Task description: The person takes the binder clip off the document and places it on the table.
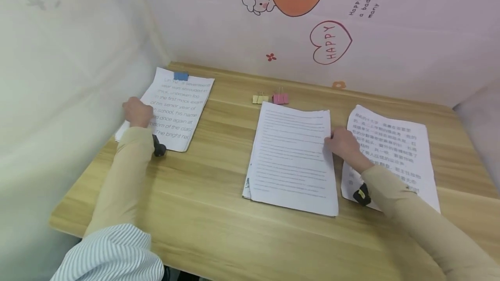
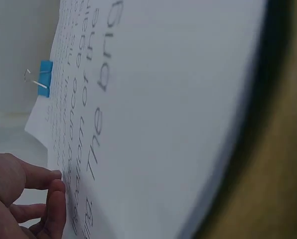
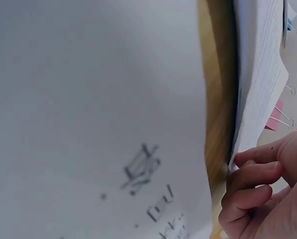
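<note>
On the left lies a stack of printed English sheets (image 1: pixel 175 112) with a blue binder clip (image 1: pixel 181 76) on its top edge. My left hand (image 1: pixel 138 112) is at this stack's left edge, thumb and forefinger together on the paper in the left wrist view. A middle stack of finely printed sheets (image 1: pixel 293 159) lies slightly fanned at its left side. Its right edge is pinched by my right hand (image 1: pixel 344 144), whose other fingers are curled in the right wrist view. Partly under my right forearm lie sheets with large Chinese characters (image 1: pixel 406 142).
A yellow binder clip (image 1: pixel 260 99) and a pink binder clip (image 1: pixel 280 98) stand just behind the middle stack. The wooden table (image 1: pixel 218 229) meets a printed backdrop (image 1: pixel 218 21) at its far side and a white curtain (image 1: pixel 78 77) on the left.
</note>
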Available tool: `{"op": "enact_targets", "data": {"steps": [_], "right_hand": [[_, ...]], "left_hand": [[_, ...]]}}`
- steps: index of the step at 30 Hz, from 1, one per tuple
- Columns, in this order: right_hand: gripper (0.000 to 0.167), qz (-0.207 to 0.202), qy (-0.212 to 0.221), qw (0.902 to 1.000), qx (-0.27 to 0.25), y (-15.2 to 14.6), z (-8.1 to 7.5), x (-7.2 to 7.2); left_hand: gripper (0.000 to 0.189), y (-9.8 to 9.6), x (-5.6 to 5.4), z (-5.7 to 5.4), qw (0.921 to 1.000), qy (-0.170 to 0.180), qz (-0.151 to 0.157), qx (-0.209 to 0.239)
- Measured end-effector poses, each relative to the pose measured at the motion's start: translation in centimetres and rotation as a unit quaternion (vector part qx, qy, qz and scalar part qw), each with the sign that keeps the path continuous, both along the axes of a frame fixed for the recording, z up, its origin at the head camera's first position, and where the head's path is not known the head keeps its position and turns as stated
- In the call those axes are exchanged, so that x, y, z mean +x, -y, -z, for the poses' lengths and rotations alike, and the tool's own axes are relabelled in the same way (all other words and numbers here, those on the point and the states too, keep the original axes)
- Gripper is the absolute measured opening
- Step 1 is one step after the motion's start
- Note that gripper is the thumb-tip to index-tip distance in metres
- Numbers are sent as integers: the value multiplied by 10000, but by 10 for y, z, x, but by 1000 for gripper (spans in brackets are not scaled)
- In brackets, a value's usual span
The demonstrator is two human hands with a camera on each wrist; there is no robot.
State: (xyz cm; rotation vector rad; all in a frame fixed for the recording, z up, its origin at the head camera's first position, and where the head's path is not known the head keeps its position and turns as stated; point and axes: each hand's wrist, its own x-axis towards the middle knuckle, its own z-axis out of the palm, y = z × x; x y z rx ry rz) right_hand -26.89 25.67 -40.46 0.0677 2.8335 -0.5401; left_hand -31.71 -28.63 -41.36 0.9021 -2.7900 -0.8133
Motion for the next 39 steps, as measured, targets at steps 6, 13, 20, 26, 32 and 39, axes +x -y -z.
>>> {"op": "enact_targets", "data": {"steps": [6,13,20,26,32,39], "right_hand": [[27,14,112,9999,59,0,-3,-2],[32,74,121,9999,-33,-2,-3,1],[26,149,194,9996,-137,-3,-3,0],[29,162,192,9996,-146,-2,-2,0],[30,175,176,9994,-221,-4,-1,-1],[29,207,177,9992,-291,-4,1,0]], "left_hand": [[44,12,4,2,10000,-15,-5,30],[40,12,7,3,9995,-298,98,86],[45,16,12,8,9957,-455,42,802],[47,17,19,10,9891,-553,7,1366],[50,11,29,4,9782,-465,-263,2008],[56,4,41,1,9492,-564,-585,3041]]}}
